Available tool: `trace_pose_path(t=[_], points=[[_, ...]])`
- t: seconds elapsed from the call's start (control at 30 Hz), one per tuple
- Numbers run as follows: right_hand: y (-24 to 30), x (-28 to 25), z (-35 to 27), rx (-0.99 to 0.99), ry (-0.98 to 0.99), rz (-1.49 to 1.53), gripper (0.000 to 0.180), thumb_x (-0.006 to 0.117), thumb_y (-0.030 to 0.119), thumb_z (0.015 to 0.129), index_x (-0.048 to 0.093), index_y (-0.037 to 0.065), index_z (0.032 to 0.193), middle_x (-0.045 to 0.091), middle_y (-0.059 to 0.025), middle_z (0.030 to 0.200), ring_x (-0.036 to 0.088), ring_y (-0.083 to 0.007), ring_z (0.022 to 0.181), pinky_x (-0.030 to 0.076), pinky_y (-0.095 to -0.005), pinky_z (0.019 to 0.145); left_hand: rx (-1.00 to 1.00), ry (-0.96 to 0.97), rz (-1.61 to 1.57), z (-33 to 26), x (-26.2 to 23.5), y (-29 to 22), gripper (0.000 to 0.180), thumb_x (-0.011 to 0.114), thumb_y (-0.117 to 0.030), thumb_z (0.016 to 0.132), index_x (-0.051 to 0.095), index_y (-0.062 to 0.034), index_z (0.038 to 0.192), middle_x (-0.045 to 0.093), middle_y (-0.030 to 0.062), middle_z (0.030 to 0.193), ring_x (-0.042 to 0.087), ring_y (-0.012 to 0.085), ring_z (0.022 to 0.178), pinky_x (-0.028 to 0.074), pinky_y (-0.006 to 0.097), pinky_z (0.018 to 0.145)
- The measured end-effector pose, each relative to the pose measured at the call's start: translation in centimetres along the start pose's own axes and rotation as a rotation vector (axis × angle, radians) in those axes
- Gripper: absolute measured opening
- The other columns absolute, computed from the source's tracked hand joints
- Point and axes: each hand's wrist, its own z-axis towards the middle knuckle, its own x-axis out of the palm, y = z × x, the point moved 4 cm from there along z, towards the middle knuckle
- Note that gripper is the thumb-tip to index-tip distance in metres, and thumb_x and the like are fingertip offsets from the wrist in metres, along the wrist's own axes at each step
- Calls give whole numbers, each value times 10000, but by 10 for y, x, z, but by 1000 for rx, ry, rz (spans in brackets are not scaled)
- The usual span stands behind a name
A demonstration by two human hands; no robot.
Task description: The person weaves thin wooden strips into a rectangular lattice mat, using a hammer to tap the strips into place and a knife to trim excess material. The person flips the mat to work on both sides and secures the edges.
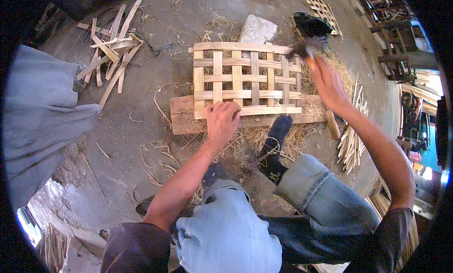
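Observation:
A lattice panel [237,79] woven from flat pale bamboo strips lies in front of me, its near edge on a wooden plank [181,116]. My left hand [222,121] is closed on that near edge, fingers bent over the strips. At the panel's far right corner, my right hand [327,84] grips a hammer [306,50] by its orange-brown handle. Motion smears the hammer's dark head, so whether it touches the panel cannot be told. My socked foot [278,133] reaches the panel's near edge, right of my left hand.
A pale stone block [257,29] and a black plastic bag [311,24] lie beyond the panel. Loose strips [113,51] are heaped at far left, thin sticks [353,136] at right beside a wooden handle [332,125]. Grey cloth [40,117] hangs at left; shavings litter the floor.

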Motion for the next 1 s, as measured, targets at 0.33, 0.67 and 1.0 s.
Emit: trace_pose_path(t=[0.33, 0.67, 1.0], points=[[65, 116, -56, 803, -557, 1089, 157, 430, 272, 1034, 446, 120, 995, 430, 36, 686, 405, -81, 509, 355, -251, 440, -29, 3, -14, -6, 9, 3, 174, 716, -116, 742, 613, -166, 873, 641, -11, 870, 594, 201, 893, 362, 424, 837], [108, 179, -166, 442, -220, 185, 306, 509, 132, 955, 492, -66, 1187, 626, -283, 888, 627, -461, 795, 494, -491, 677, -61, 8, -52, -6, 8, 2, 275, 739, -91, 718, 598, -160, 943, 666, -3, 873, 603, 204, 871, 364, 408, 844], [116, 180, -146, 447, -295, 284, 308, 521, 93, 940, 485, -81, 1191, 617, -271, 882, 626, -446, 775, 488, -476, 661, -6, -47, -35, -2, 10, -1, 253, 698, -51, 747, 571, -148, 943, 636, -2, 796, 581, 195, 775, 353, 388, 801]])
